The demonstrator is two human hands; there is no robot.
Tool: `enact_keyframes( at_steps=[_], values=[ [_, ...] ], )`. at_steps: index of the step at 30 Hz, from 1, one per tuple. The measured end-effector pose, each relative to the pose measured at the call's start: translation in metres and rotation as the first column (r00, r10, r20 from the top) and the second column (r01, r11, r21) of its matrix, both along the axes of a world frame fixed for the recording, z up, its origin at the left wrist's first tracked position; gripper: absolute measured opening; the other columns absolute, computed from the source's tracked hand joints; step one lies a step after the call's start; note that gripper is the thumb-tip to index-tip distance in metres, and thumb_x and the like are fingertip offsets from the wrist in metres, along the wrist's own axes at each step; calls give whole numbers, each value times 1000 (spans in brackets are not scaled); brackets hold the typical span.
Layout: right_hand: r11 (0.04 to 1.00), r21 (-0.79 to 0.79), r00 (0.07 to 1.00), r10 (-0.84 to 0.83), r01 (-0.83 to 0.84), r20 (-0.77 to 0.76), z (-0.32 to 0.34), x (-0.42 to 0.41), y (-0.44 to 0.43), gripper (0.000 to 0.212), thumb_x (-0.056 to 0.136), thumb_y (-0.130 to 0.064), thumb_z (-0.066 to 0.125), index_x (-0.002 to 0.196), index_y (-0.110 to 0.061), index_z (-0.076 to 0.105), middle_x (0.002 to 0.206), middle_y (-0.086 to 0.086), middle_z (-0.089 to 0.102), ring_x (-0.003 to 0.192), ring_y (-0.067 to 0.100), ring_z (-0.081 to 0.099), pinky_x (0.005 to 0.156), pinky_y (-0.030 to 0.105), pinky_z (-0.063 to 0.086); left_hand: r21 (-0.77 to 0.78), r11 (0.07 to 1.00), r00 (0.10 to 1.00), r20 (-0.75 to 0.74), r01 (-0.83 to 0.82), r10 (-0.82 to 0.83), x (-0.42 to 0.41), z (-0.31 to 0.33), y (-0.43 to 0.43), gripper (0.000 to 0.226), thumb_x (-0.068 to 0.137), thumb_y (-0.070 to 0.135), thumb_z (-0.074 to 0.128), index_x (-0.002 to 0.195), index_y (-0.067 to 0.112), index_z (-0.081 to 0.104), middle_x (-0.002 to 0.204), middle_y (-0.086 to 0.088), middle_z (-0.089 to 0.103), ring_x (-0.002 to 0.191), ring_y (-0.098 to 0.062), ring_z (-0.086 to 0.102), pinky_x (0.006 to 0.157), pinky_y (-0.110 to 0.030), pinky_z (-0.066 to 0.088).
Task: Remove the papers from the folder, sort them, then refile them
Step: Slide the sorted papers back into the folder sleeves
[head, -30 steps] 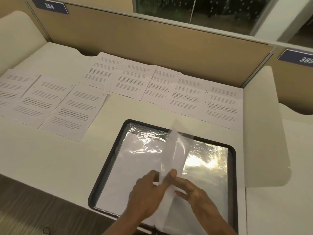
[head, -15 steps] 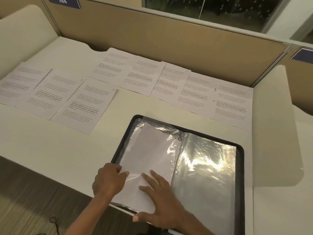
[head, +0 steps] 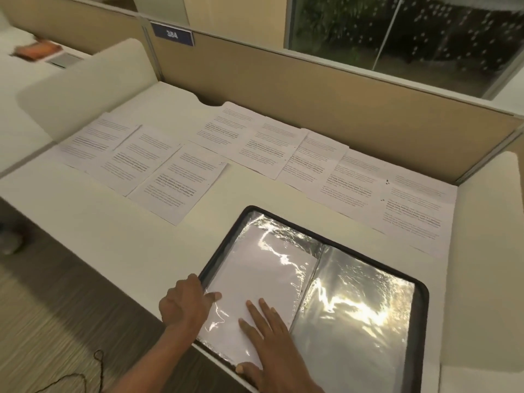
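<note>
The right hand (head: 269, 330) lies flat, fingers (head: 255, 310) spread on the sleeved white sheet (head: 255, 279). The left hand (head: 184, 304) curls loosely at the open folder (head: 422, 296) edge, thumb on plastic, gripping nothing. Printed papers (head: 255, 146) line the surface (head: 85, 222) beyond.

The number "384" is shown in pale figures on a dark blue plate (head: 172, 34) fixed to the top of the partition (head: 312, 89), while the printed lines on the papers (head: 181, 182) spread over the tabletop (head: 85, 211) cannot be read.
</note>
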State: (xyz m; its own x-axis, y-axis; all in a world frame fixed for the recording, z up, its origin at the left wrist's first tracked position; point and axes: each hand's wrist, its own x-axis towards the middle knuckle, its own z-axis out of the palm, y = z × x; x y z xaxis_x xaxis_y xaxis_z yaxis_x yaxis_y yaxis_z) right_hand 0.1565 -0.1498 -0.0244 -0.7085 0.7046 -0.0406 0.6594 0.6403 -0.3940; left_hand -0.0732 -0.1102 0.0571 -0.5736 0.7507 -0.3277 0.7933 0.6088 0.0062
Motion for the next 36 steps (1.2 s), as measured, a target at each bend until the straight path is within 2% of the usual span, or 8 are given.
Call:
enact_keyframes(
  at_steps=[4,7,10,12,18,24,31,36],
  values=[
    [1000,4,999,6,-6,-34,-7,5,6,67,95,-73,50,148,-32,53,174,0,21,160,25,22,125,36,17,51,996,988,-139,71,-63,15,6,-7,51,90,77,56,100,27,60,94,12,67,80,-8,65,71,-26,54],
    [1000,19,999,-7,8,-53,-10,7,7,63,95,-73,52,145,-36,55,173,-4,25,160,21,20,128,31,10,29,987,972,-181,156,-148,26,7,-14,29,104,55,55,114,28,59,110,10,66,96,-9,66,79,-25,52],
    [1000,12,997,-5,6,-74,-4,7,8,63,90,-74,53,141,-38,58,169,-4,36,157,19,25,117,38,35,-25,982,958,-213,189,-190,30,6,-26,17,104,41,60,115,27,59,108,9,67,93,-9,66,69,-25,44],
    [1000,-10,992,-11,10,-123,0,5,10,61,84,-71,62,135,-37,62,165,-6,42,154,18,29,108,38,40,-35,982,963,-194,184,-187,28,6,-33,15,103,42,63,110,28,62,104,10,69,90,-8,67,68,-24,46],
    [989,-80,953,-141,124,-266,9,-11,28,35,72,-54,70,103,-39,64,133,-17,60,126,8,47,79,34,56,20,983,982,-33,184,-184,4,8,-36,26,103,54,58,103,28,60,102,10,69,90,-8,66,71,-23,47],
    [908,-272,897,-381,318,-224,23,-62,49,25,82,-61,61,101,-45,63,111,-30,54,112,-7,48,84,25,53,80,995,940,330,57,-80,-57,16,5,37,89,66,70,84,30,65,86,13,68,77,-5,63,70,-27,54],
    [837,-369,860,-485,403,-160,43,-157,94,19,82,-61,64,97,-50,62,108,-30,58,103,-6,57,83,15,50,185,958,884,377,219,-275,-160,23,50,38,90,67,68,88,29,65,87,16,69,83,-5,65,77,-28,54],
    [821,-377,861,-497,428,-104,58,-196,133,19,90,-61,65,105,-51,61,105,-30,59,102,-6,57,86,18,49,230,915,845,359,332,-397,-209,35,90,38,89,66,69,87,28,64,85,16,70,81,-5,65,75,-28,54]
  ],
)
